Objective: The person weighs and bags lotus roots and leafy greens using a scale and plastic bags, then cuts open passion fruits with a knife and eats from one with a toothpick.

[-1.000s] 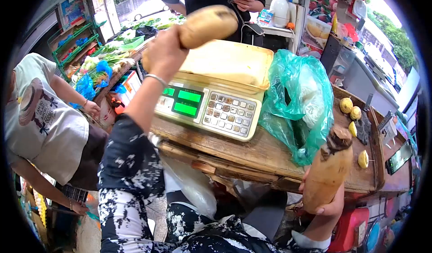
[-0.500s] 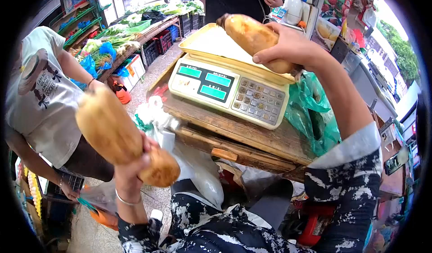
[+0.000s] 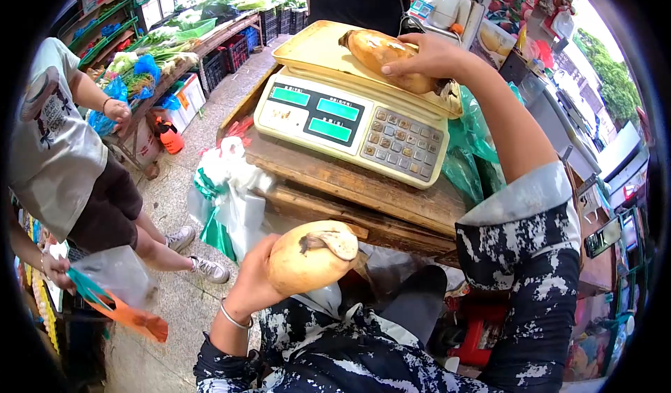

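In the head view my right hand is closed round a pale brown lotus root at the scale's tray. Whether the root touches the tray I cannot tell. The scale has green displays and a worn keypad, and stands on a wooden table. Low in front of me, my left hand grips a second lotus root, its dark, cut end turned towards my right. This root hangs before the table's front edge, apart from the scale.
White and green plastic bags hang at the table's left corner. A green bag lies right of the scale. On the left stands a person with an orange bag; another person is behind the scale. Vegetables fill a back-left stall.
The left lotus root has swung right and down, its end now facing me. My right hand has lowered the other root slightly towards the tray. The person at left has raised a hand.
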Demonstrator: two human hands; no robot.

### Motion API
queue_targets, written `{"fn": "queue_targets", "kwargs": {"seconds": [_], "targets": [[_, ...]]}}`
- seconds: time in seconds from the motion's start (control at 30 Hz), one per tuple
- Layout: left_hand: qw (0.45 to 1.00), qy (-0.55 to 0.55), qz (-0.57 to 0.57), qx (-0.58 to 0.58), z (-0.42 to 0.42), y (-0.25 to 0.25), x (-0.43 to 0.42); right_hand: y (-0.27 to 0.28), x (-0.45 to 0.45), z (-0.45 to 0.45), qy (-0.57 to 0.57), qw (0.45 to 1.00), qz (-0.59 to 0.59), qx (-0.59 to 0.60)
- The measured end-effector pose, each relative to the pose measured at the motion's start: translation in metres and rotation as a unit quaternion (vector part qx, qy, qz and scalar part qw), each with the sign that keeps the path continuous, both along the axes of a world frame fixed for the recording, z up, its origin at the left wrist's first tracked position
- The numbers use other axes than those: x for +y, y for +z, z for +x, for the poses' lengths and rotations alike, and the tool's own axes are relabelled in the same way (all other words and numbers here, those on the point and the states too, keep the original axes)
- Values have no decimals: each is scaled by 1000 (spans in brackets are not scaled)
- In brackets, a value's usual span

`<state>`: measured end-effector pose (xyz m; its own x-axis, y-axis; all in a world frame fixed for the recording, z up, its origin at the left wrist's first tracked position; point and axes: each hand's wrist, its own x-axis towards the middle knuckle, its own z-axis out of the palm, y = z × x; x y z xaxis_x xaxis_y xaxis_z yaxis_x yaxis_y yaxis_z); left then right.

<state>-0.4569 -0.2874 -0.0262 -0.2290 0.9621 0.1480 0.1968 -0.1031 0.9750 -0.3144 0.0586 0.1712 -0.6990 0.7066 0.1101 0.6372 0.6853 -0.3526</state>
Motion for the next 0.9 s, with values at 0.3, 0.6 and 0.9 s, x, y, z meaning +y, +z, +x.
{"fn": "queue_targets", "kwargs": {"seconds": [0.3,0.6,0.9], "targets": [[999,-7,-22,40,12,-6,13,-16,-50,38,21,980,194,40],[999,-25,-13,38,16,-24,23,-74,-149,75,12,972,232,-40],[997,-31,-40,52,20,-22,29,-95,-150,62,1,970,215,-109]]}}
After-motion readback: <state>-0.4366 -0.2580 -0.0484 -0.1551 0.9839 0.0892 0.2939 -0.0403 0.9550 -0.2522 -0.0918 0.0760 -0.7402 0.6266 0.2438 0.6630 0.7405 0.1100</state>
